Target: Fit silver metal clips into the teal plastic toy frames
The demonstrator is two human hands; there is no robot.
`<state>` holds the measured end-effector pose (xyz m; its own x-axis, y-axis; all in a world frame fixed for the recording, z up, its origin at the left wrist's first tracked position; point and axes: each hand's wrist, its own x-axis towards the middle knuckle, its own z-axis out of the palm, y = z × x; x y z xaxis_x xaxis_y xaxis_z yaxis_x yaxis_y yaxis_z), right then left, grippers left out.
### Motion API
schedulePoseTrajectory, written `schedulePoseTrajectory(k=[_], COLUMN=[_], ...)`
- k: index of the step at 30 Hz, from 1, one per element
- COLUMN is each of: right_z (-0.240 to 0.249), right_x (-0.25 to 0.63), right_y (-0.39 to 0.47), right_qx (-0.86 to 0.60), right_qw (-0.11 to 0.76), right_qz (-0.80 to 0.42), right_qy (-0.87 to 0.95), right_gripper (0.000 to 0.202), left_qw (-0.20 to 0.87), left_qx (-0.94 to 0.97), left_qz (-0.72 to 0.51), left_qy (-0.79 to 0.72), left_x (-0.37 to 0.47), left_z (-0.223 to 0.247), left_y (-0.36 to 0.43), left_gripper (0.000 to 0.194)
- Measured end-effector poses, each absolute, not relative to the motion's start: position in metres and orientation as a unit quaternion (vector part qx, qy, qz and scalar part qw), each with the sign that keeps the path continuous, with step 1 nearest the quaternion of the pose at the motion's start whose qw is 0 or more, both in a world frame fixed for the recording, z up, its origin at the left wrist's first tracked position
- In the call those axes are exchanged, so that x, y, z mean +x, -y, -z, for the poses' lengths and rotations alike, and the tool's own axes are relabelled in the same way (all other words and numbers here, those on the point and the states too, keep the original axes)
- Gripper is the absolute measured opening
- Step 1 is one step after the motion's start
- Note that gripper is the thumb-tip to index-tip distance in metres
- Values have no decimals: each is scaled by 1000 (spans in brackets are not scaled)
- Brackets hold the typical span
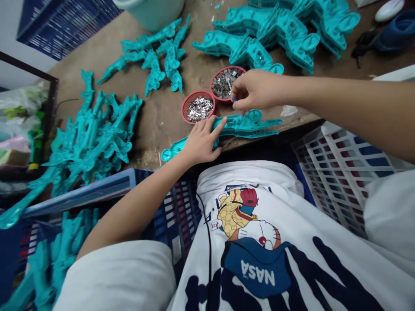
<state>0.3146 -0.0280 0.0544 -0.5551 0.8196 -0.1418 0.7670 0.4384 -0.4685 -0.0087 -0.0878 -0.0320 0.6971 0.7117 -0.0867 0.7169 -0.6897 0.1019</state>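
My left hand [202, 140] lies spread over the middle of a long teal plastic part [248, 123] at the table's near edge, its thumb and index finger apart. Part of the piece is hidden under the palm. Above its right section my right hand [254, 90] is closed in a pinch on a thin pale stick-like tool [231, 90]; its exact kind is unclear. Beside that hand is a red basket [212, 88] of small dull metal pieces. A second red basket [184, 110], with shinier metal pieces, stands just beyond my left hand.
Teal parts lie heaped on the left [94, 138], scattered at the back [162, 56] and stacked at the back right [269, 30]. A pale bucket [152, 11] stands at the far edge. Below the table are a blue crate [129, 179] and a white crate [340, 160].
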Motion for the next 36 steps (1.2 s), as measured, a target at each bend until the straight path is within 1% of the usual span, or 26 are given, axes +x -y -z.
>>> schedulePoseTrajectory(k=[3,7,13,15,19,23,27,33,36], right_z=[-49,-48,-43,-41,-46,-57,-63,-53,-52], right_x=[303,295,293,290,289,294,298,298,300], right_y=[39,49,45,45,52,53,46,42,41], right_qx=[-453,-449,-435,-435,-424,-420,-460,-452,-467], right_qw=[79,94,97,87,42,49,54,44,41], right_qz=[-237,-245,-226,-211,-190,-177,-156,-197,-177], right_qy=[856,854,866,871,885,889,872,869,866], right_gripper=[54,52,36,35,44,56,58,64,64], left_qw=[79,75,61,54,61,60,61,67,57], left_qx=[917,915,912,913,913,913,913,908,907], left_qz=[27,18,22,20,12,20,20,15,23], left_qy=[-389,-396,-404,-404,-404,-402,-403,-413,-417], left_x=[-10,-8,-4,-4,-4,-4,-4,-4,-4], left_z=[31,33,32,32,33,31,29,28,29], left_y=[85,85,90,90,88,87,90,93,93], left_gripper=[123,123,116,115,115,111,110,113,114])
